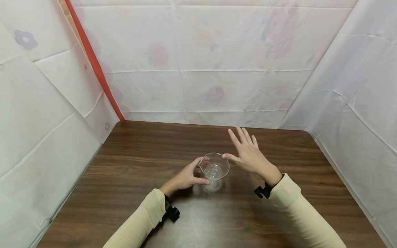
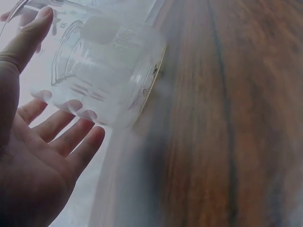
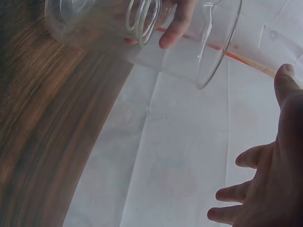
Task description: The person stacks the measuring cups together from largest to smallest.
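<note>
A clear glass beaker [image 1: 215, 185] with a pouring lip stands upright on the brown wooden table [image 1: 149, 151]. Inside it sits a smaller clear glass vessel [image 1: 213, 171], whose rounded rim shows in the right wrist view. My left hand [image 1: 185, 176] holds the beaker from the left, thumb at the near side and fingers around the far side. Faint printed marks show on the beaker wall [image 2: 128, 52] in the left wrist view. To the right, my right hand [image 1: 249, 156] is raised with spread fingers and holds nothing, its thumb close to the beaker's rim.
White sheets with faded fruit and flower prints [image 1: 149, 86] hang behind and on both sides of the table. A red strip [image 1: 94, 62] runs down the back left corner. Each wrist carries a small black camera mount [image 1: 263, 191].
</note>
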Motion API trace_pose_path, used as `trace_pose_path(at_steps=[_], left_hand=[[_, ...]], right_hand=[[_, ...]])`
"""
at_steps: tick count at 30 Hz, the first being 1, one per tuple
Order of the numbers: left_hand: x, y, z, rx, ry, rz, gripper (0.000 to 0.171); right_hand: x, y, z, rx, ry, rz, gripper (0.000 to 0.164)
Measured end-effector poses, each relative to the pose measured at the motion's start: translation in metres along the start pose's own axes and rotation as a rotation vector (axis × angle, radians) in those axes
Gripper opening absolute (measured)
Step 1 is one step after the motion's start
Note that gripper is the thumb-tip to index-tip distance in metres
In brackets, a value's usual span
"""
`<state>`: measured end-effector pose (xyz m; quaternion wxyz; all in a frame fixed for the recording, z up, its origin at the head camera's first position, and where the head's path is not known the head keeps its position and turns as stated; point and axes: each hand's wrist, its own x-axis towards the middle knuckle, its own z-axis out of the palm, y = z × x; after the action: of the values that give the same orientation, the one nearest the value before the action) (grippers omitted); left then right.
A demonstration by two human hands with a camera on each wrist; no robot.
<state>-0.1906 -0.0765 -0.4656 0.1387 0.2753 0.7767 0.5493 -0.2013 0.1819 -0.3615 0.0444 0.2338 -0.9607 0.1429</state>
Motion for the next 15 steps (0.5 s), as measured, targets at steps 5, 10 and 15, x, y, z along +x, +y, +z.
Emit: trace_pose_path(at_steps=[5,10,15], left_hand=[[-0.0015,0.0008,0.0003,0.029,-0.002,0.006,0.082],[-0.0026,0.001,0.0011,0.078,0.004,0.008,0.084],[-0.0048,0.005,-0.0023,0.135,0.013,0.031,0.085]], right_hand=[[-0.0018,0.0034,0.0018,0.008,-0.027,0.059,0.103],[-0.0034,0.0068,0.0023,0.0,-0.031,0.089,0.103],[-0.0041,0.0097,0.003,0.001,-0.047,0.126,0.102]])
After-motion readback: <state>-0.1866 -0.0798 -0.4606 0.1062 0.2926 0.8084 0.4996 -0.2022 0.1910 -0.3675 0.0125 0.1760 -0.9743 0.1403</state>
